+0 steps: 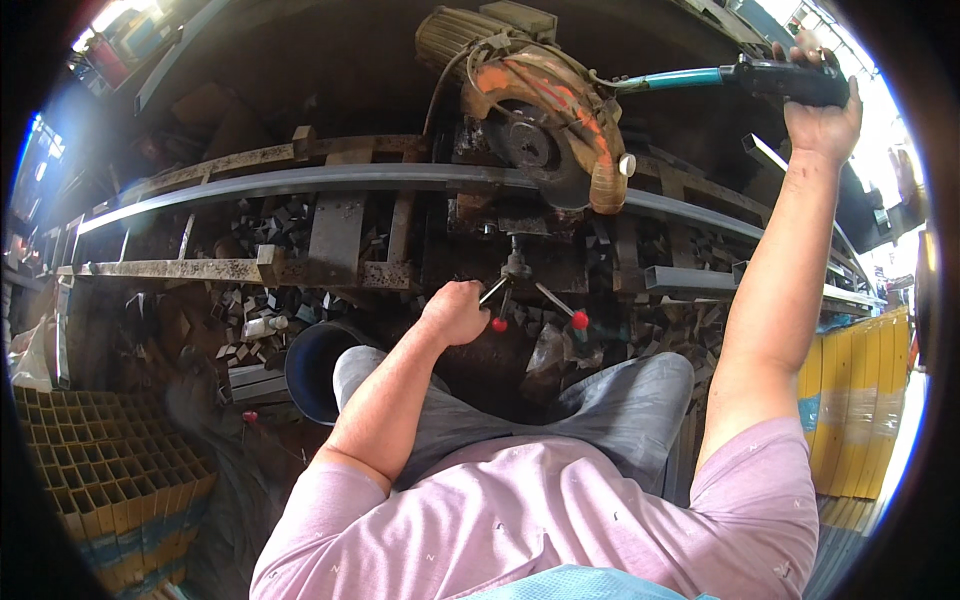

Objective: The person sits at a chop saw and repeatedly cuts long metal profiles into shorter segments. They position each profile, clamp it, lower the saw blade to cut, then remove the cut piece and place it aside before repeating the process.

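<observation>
A cut-off saw point(590, 120) with a worn orange guard stands in front of me, its dark round blade point(560, 178) down at a long grey metal tube point(330, 177). At the upper right my right hand point(825, 125) is wrapped around the black grip point(775, 78) on the saw's teal lever point(675, 79). My left hand point(457, 312) is closed on one spoke of the vise handle point(516, 266), whose other spokes end in red knobs point(580, 319). The vise jaw meets the workpiece below the blade; the exact contact is hard to see.
A rusty steel frame point(210, 268) carries the tube across the view. Short metal offcuts point(265, 335) lie heaped below it, by a blue bucket point(310, 375). Stacked yellow-ended tubes point(110, 460) stand lower left; yellow wrapped bundles point(855, 405) stand at the right.
</observation>
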{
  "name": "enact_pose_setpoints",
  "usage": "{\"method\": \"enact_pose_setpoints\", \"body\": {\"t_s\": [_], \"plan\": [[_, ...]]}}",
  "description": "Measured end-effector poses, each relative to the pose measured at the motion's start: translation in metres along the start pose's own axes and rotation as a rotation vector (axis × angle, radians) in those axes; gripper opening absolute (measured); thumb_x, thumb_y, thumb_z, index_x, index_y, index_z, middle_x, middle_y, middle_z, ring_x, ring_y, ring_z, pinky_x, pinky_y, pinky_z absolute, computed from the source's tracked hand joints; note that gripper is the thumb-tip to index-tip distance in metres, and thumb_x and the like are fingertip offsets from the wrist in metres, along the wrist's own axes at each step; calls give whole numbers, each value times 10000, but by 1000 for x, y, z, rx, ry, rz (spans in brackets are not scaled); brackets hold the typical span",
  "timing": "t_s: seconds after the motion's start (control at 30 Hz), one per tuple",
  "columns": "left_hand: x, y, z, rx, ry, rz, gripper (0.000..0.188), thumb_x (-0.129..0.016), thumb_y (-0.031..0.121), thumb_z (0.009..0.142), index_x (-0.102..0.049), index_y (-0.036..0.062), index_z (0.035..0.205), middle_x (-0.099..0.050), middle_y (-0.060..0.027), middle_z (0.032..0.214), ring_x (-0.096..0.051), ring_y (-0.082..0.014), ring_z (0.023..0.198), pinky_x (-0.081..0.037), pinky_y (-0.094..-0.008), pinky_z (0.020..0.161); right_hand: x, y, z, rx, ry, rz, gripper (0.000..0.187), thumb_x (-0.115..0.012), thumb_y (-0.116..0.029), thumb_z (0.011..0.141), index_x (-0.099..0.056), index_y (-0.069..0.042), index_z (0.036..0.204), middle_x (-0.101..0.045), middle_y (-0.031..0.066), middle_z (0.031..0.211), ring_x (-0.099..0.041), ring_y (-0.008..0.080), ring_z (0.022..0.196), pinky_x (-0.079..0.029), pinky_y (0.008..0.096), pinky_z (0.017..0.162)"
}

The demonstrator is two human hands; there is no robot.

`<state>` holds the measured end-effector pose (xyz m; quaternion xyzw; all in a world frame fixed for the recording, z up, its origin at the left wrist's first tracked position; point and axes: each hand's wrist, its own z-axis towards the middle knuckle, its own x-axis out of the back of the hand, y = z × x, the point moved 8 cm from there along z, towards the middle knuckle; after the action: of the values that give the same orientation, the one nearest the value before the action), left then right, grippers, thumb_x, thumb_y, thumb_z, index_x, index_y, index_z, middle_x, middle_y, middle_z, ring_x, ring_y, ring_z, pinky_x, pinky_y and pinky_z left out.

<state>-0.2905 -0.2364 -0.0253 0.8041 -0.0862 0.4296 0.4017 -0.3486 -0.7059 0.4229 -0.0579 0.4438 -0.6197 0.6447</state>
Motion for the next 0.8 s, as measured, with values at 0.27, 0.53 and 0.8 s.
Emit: {"method": "enact_pose_setpoints", "body": {"t_s": [0.27,0.53,0.8], "plan": [[-2,-1,0,-5,28,-12,380,-765,252,930,-727,-38,1173,-783,-293,1071,-745,-479,1095,-605,-541,986,-11,0,-8,45,56,-49,511,-427,-365,1121,-629,75,1283,-672,255,1168,-634,468,1227,-371,759,1265],[-4,-2,2,-5,38,-4,378,-762,248,927,-731,-37,1173,-784,-294,1056,-753,-474,1076,-612,-537,974,-1,-2,-1,-90,-199,117,521,-413,-363,1129,-627,83,1291,-672,251,1164,-635,467,1223,-370,759,1265],[-3,-2,0,11,30,-10,389,-762,253,933,-731,-39,1189,-787,-288,1055,-757,-469,1074,-614,-531,968,-8,-1,-7,-104,-271,159,517,-388,-358,1141,-606,80,1307,-660,250,1175,-624,466,1232,-358,765,1270]]}}
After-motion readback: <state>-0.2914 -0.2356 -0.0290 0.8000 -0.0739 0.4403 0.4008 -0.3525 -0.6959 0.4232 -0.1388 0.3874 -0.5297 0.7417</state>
